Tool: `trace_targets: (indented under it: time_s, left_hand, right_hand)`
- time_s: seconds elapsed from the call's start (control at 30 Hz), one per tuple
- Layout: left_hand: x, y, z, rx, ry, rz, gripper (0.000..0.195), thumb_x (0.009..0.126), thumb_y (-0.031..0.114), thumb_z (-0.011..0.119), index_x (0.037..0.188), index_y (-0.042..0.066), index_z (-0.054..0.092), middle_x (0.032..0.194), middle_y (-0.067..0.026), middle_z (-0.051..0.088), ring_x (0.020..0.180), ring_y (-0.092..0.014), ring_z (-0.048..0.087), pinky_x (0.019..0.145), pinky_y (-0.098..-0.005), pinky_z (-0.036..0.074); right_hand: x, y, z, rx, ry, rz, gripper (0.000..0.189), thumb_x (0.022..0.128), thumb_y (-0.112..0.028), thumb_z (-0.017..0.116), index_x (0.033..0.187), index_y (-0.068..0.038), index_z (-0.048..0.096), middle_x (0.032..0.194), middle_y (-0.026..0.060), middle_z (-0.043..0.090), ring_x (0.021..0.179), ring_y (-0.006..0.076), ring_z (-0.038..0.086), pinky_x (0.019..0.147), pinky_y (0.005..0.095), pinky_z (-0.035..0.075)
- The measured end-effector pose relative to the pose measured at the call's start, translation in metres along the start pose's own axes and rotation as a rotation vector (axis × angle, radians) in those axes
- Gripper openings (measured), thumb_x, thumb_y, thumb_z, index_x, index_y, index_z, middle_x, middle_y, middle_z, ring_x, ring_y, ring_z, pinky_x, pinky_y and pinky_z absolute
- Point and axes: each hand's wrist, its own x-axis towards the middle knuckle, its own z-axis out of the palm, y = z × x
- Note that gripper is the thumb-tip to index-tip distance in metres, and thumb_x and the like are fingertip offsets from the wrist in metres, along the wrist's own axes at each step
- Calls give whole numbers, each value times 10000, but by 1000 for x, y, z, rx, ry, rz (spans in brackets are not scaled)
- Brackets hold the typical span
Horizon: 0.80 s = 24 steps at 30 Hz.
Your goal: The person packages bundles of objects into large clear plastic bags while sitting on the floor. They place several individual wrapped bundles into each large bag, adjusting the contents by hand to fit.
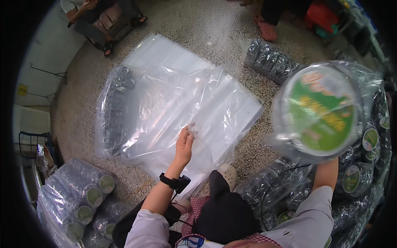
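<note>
My left hand (185,144) pinches the edge of a large clear plastic bag (164,96). Inside the bag, at its left end, lies a row of wrapped stacks of dark containers (113,114). Beneath the bag is a pile of flat translucent plastic sheets or bags (173,51). On the right, my right forearm (325,176) runs behind a raised clear-wrapped stack with a round green label (322,111) on its end. That stack is blurred and close to the camera, and it hides my right hand.
More wrapped stacks (356,179) are heaped at the right, and a clear bag of stacks (71,198) stands at the lower left. Another wrapped bundle (269,59) lies on the speckled floor (217,28). One person sits at the upper left; another's pink clog (266,29) shows above.
</note>
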Motion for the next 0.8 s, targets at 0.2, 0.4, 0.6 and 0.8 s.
trace_targets:
  time_s: [0.2, 0.4, 0.6, 0.8]
  left_hand:
    - [-19, 77, 22, -107, 1, 143, 135, 897, 86, 414, 926, -9, 505, 1340, -165, 410, 1200, -272, 418, 971, -344, 319]
    - [-21, 118, 20, 332, -398, 421, 140, 861, 97, 476, 953, -3, 511, 1273, -199, 454, 1162, -364, 431, 976, -401, 340]
    - [50, 131, 23, 416, -225, 117, 516, 797, 302, 622, 1199, 29, 451, 1275, -172, 436, 1194, -345, 381, 923, -435, 376]
    - [106, 13, 128, 1184, -150, 172, 787, 698, 508, 654, 1271, 29, 406, 1293, -175, 399, 1225, -314, 325, 880, -518, 351]
  right_hand:
    - [-49, -1, 58, 437, -190, 284, 212, 887, -232, 482, 940, -37, 547, 874, 89, 589, 813, 207, 558, 676, 343, 457]
    - [-188, 52, 199, 334, -658, 414, 243, 872, -245, 502, 995, -40, 547, 887, 88, 588, 809, 210, 561, 673, 340, 464]
    - [-292, 98, 246, 52, -1020, 275, 289, 857, -258, 522, 1050, -44, 548, 899, 87, 587, 805, 212, 565, 669, 338, 471]
    - [-255, 199, 209, 727, -454, 1144, 365, 839, -269, 579, 1110, -27, 555, 887, 88, 593, 825, 194, 562, 721, 325, 472]
